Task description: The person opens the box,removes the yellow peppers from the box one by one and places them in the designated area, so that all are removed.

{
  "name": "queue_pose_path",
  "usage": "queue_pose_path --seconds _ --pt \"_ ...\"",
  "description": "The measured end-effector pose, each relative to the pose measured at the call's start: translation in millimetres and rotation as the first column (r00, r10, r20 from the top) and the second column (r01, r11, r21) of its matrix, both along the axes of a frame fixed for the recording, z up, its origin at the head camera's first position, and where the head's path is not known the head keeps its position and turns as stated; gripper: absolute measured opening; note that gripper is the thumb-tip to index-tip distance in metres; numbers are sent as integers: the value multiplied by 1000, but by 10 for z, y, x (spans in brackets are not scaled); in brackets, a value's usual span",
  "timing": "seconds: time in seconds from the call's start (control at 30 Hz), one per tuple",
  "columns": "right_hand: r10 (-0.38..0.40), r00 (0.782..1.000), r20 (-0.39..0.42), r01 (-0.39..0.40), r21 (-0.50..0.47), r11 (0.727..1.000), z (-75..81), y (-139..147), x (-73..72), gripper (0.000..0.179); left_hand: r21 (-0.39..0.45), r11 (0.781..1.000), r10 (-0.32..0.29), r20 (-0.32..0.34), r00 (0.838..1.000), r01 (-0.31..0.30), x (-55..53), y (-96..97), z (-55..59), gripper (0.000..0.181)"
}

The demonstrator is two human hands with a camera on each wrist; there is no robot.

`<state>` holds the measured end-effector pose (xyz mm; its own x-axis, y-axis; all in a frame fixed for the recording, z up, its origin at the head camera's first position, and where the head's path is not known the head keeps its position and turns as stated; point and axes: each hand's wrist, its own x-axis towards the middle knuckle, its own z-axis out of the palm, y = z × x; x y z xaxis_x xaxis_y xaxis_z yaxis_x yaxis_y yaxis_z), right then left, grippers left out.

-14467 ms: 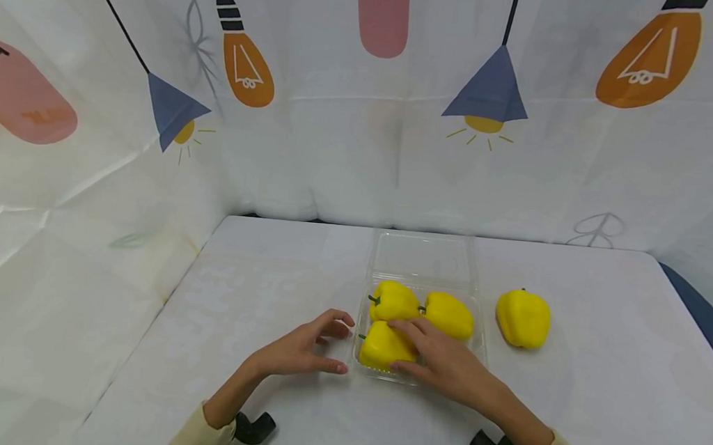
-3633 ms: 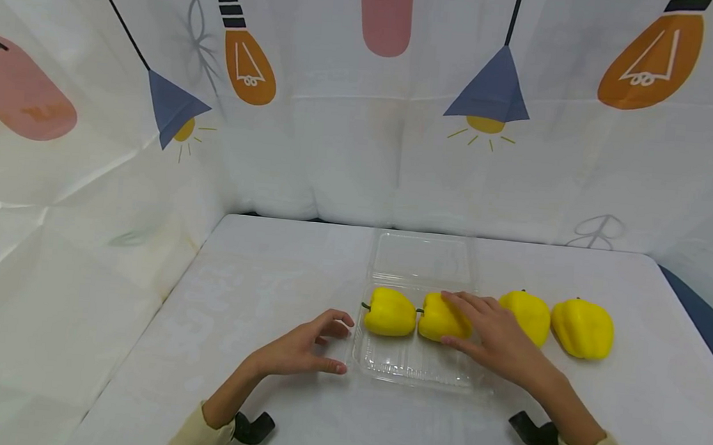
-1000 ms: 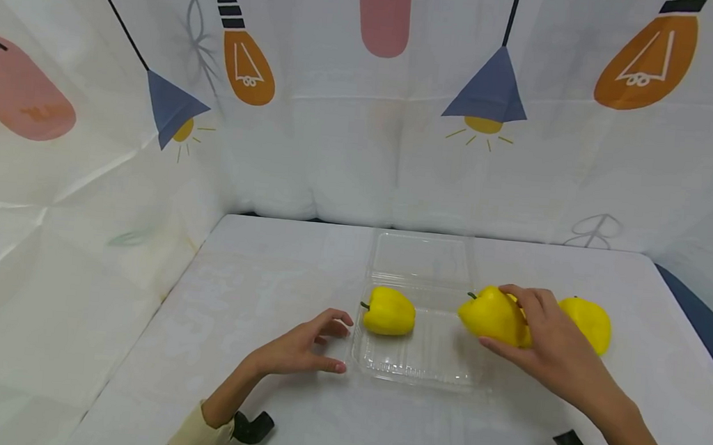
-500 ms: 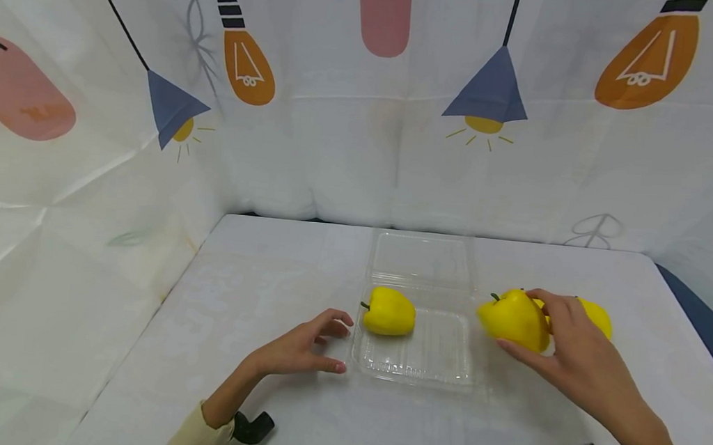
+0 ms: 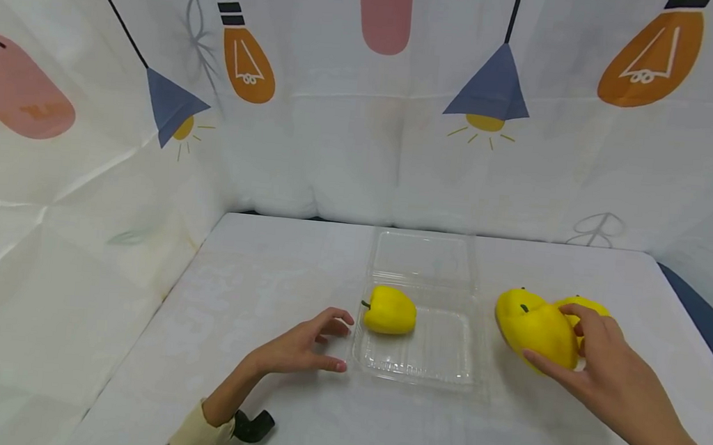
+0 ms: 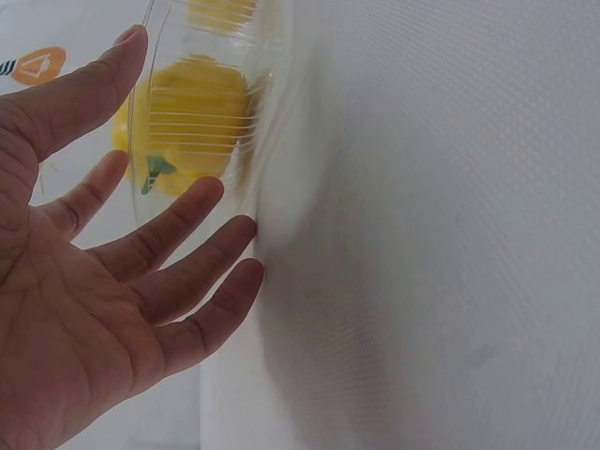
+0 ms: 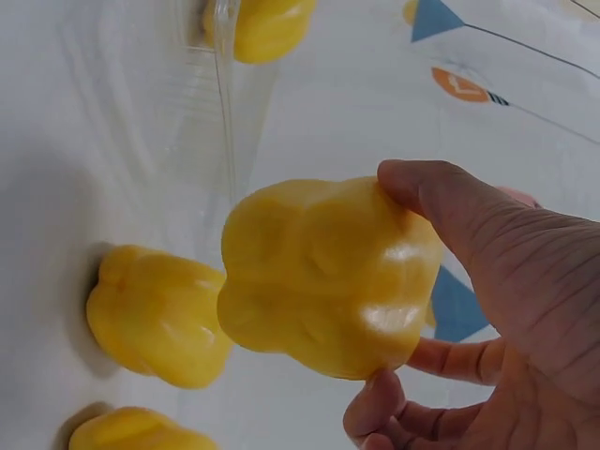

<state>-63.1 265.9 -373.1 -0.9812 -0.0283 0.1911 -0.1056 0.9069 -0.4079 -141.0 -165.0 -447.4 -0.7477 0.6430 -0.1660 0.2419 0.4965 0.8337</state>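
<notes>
- One yellow bell pepper (image 5: 542, 335) is in the right hand (image 5: 623, 383), gripped between thumb and fingers, raised above the counter (image 5: 379, 420) and tilted, its green stem (image 5: 524, 308) facing up.
- Two more peppers lie right of the container: the nearer-left pepper (image 5: 514, 301) and the far-right pepper (image 5: 585, 305), both partly hidden by the held one. Whether the held one touches them is unclear.
- A fourth, the boxed pepper (image 5: 390, 310), lies on its side at the container's left, stem pointing left.
- One clear plastic clamshell container (image 5: 441, 348) sits mid-counter, its lid (image 5: 424, 258) laid back.
- The left hand (image 5: 309, 344) is just beside the container's left wall, fingers loosely spread and holding nothing.
- The counter is white, with rounded far corners.
- Behind and at left hangs a white curtain (image 5: 337, 151) printed with orange light bulbs (image 5: 248, 67), blue lampshades (image 5: 488, 85) and pink shapes (image 5: 385, 12).
- A cream sleeve (image 5: 198, 433) covers the left forearm.
</notes>
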Motion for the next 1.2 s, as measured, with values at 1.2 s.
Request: queue_pose_path --seconds 1.2 --pt "-15 894 448 6 22 1000 -280 125 25 93 -1 1000 7 3 1000 -7 13 14 34 66"
